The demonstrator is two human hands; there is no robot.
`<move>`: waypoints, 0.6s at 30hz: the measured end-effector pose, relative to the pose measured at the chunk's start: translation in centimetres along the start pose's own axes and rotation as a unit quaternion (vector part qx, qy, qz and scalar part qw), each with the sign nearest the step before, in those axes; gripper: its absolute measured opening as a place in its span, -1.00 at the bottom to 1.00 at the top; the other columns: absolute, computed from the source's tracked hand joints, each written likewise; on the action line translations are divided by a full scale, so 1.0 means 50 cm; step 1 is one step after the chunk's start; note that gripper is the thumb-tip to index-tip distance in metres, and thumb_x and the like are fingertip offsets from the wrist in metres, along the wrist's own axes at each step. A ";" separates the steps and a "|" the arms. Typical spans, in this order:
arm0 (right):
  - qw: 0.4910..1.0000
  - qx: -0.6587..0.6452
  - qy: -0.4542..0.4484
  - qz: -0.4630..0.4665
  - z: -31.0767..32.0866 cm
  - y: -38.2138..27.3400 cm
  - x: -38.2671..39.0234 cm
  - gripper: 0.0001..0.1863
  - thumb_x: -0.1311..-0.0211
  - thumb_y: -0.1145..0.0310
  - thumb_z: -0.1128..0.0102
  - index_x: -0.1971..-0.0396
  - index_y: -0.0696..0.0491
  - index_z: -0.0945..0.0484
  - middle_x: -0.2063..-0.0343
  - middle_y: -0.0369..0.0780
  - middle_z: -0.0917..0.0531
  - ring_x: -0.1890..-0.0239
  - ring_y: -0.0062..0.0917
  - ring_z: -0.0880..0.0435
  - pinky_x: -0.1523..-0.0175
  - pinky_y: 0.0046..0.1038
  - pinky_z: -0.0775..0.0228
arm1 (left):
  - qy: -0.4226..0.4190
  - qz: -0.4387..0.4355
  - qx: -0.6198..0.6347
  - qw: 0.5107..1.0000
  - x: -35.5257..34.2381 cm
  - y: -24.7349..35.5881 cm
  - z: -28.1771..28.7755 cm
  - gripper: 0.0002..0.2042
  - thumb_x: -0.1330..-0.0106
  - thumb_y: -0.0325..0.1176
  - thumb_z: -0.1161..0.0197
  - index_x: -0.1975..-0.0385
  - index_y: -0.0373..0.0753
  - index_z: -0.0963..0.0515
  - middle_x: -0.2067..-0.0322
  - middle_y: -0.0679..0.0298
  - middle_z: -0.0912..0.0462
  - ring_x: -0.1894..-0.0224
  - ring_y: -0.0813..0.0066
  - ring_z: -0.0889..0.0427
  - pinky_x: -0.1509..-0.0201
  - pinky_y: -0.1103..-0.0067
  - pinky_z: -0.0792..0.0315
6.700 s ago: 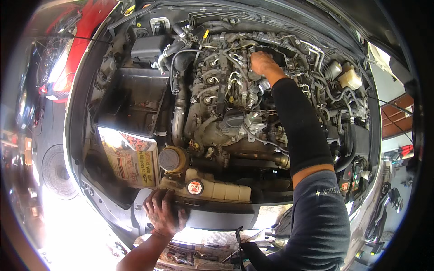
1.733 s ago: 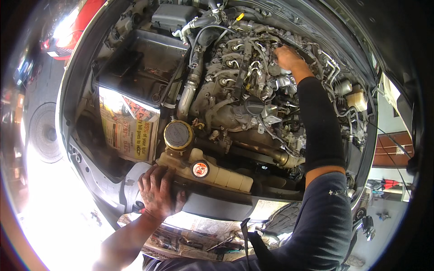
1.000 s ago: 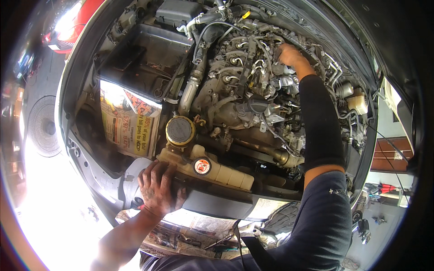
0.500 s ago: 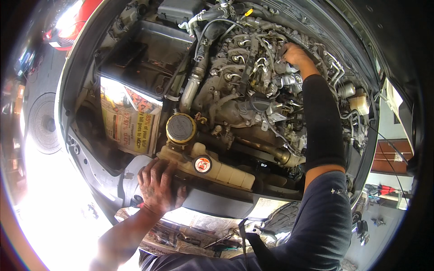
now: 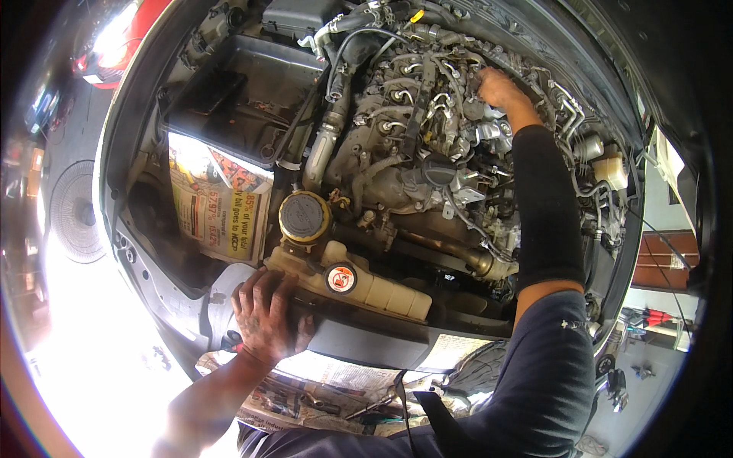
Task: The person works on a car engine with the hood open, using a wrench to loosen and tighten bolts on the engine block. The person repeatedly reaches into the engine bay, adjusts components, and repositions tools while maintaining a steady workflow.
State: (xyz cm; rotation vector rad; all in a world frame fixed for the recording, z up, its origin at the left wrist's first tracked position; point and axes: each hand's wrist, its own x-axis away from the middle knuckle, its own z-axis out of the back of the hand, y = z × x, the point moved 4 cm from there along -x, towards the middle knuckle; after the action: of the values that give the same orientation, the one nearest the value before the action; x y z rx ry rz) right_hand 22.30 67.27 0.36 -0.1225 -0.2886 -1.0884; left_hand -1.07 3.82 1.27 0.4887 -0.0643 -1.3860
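Two grips: left hand (image 5: 269,319) loose on grey panel (image 5: 370,345); right hand (image 5: 500,90), at engine (image 5: 391,187), unclear.

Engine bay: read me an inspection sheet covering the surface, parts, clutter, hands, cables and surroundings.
Surface: grey front panel, with newspaper spread along its near side.
Parts: engine; cream tank; open black box.
Clutter: tools on the newspaper, too unclear to identify.
Left hand: rests on the panel, fingers spread near the tank.
Right hand: among the engine parts; fingertips hidden.
Cables: black hose arches between box and engine; lower end looks loose.
Surroundings: round fan and red bodywork at left.
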 end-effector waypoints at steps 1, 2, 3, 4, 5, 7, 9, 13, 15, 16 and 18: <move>0.998 -0.031 -0.039 0.026 0.006 -0.001 0.004 -0.34 -0.32 0.19 -0.53 -0.35 0.17 -0.64 -0.31 0.09 -0.71 -0.38 -0.04 -0.68 -0.48 -0.17 -0.51 | -0.001 0.003 0.002 1.000 0.000 -0.001 0.000 -0.39 -0.33 0.09 -0.28 -0.26 -0.21 -0.61 -0.17 0.00 -0.56 -0.31 -0.11 -0.51 -0.37 -0.03 -0.32; 0.995 -0.054 -0.072 0.035 0.010 0.000 0.009 -0.35 -0.35 0.16 -0.52 -0.34 0.19 -0.65 -0.30 0.09 -0.71 -0.37 -0.03 -0.69 -0.48 -0.15 -0.51 | 0.000 0.000 -0.002 1.000 0.000 0.000 0.000 -0.38 -0.32 0.09 -0.28 -0.26 -0.21 -0.61 -0.17 0.00 -0.56 -0.31 -0.11 -0.51 -0.37 -0.03 -0.32; 0.998 -0.041 -0.035 0.020 0.020 0.002 0.011 -0.36 -0.37 0.11 -0.52 -0.32 0.19 -0.66 -0.29 0.09 -0.72 -0.37 -0.03 -0.69 -0.47 -0.14 -0.52 | -0.001 0.000 -0.004 1.000 0.001 -0.001 0.000 -0.38 -0.31 0.09 -0.29 -0.26 -0.21 -0.61 -0.17 0.00 -0.56 -0.31 -0.11 -0.51 -0.37 -0.03 -0.32; 1.000 -0.020 0.008 -0.012 0.028 0.003 0.010 -0.35 -0.40 0.06 -0.51 -0.31 0.19 -0.67 -0.28 0.10 -0.72 -0.37 -0.03 -0.69 -0.46 -0.13 -0.52 | -0.002 0.000 -0.006 1.000 0.001 -0.001 -0.001 -0.38 -0.30 0.09 -0.29 -0.25 -0.20 -0.61 -0.17 0.01 -0.56 -0.31 -0.11 -0.52 -0.37 -0.03 -0.32; 0.997 0.006 0.047 -0.058 0.033 0.007 0.012 -0.35 -0.43 0.00 -0.50 -0.29 0.20 -0.68 -0.28 0.10 -0.73 -0.37 -0.02 -0.69 -0.46 -0.11 -0.53 | -0.001 -0.001 -0.006 1.000 0.001 -0.001 -0.001 -0.38 -0.30 0.09 -0.30 -0.25 -0.20 -0.61 -0.17 0.01 -0.56 -0.31 -0.10 -0.51 -0.37 -0.03 -0.32; 0.993 0.039 0.034 -0.105 0.020 0.005 0.013 -0.31 -0.46 -0.08 -0.47 -0.29 0.20 -0.68 -0.30 0.10 -0.71 -0.39 -0.04 -0.68 -0.46 -0.11 -0.53 | 0.003 -0.004 -0.009 1.000 0.001 0.000 -0.001 -0.37 -0.28 0.09 -0.31 -0.25 -0.20 -0.61 -0.17 0.01 -0.56 -0.31 -0.10 -0.51 -0.38 -0.03 -0.31; 0.990 0.090 0.019 -0.111 0.009 -0.006 0.008 -0.26 -0.47 -0.15 -0.44 -0.28 0.24 -0.67 -0.34 0.12 -0.68 -0.41 -0.05 -0.66 -0.46 -0.08 -0.53 | 0.001 -0.001 -0.007 1.000 0.000 -0.001 -0.001 -0.37 -0.27 0.09 -0.31 -0.26 -0.20 -0.61 -0.17 0.01 -0.56 -0.31 -0.10 -0.51 -0.38 -0.03 -0.31; 0.993 0.092 -0.001 -0.069 0.003 -0.027 -0.005 -0.44 -0.43 0.07 -0.50 -0.26 0.12 -0.72 -0.31 0.09 -0.71 -0.37 -0.01 -0.69 -0.44 -0.07 -0.56 | 0.004 0.003 0.002 1.000 0.001 -0.001 0.000 -0.37 -0.28 0.09 -0.31 -0.26 -0.20 -0.61 -0.17 0.02 -0.57 -0.31 -0.09 -0.51 -0.39 -0.02 -0.30; 0.994 0.095 0.024 -0.054 0.009 -0.028 -0.002 -0.51 -0.38 0.20 -0.52 -0.24 0.05 -0.75 -0.28 0.07 -0.73 -0.34 0.00 -0.71 -0.41 -0.08 -0.58 | 0.005 0.002 0.003 1.000 0.001 -0.001 0.000 -0.38 -0.29 0.09 -0.31 -0.26 -0.20 -0.61 -0.18 0.03 -0.57 -0.31 -0.09 -0.51 -0.39 -0.01 -0.30; 0.996 0.077 0.031 -0.027 0.010 -0.031 -0.002 -0.53 -0.36 0.24 -0.51 -0.23 0.02 -0.76 -0.27 0.06 -0.74 -0.33 0.00 -0.72 -0.41 -0.09 -0.59 | 0.005 0.002 0.004 1.000 0.002 -0.001 0.000 -0.38 -0.30 0.09 -0.30 -0.26 -0.19 -0.61 -0.18 0.03 -0.57 -0.31 -0.08 -0.51 -0.39 -0.01 -0.30; 0.998 0.056 0.023 0.011 0.008 -0.030 0.002 -0.55 -0.32 0.32 -0.48 -0.21 -0.04 -0.78 -0.25 0.04 -0.76 -0.31 -0.01 -0.73 -0.40 -0.09 -0.60 | 0.007 0.003 0.006 1.000 0.002 -0.002 0.000 -0.38 -0.31 0.09 -0.30 -0.26 -0.19 -0.61 -0.18 0.04 -0.57 -0.32 -0.08 -0.51 -0.40 -0.01 -0.30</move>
State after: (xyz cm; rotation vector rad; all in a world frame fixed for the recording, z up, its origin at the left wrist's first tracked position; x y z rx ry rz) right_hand 20.93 66.57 0.69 -0.0009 -0.3059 -1.0503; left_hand -1.11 3.73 1.19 0.5068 -0.0630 -1.3776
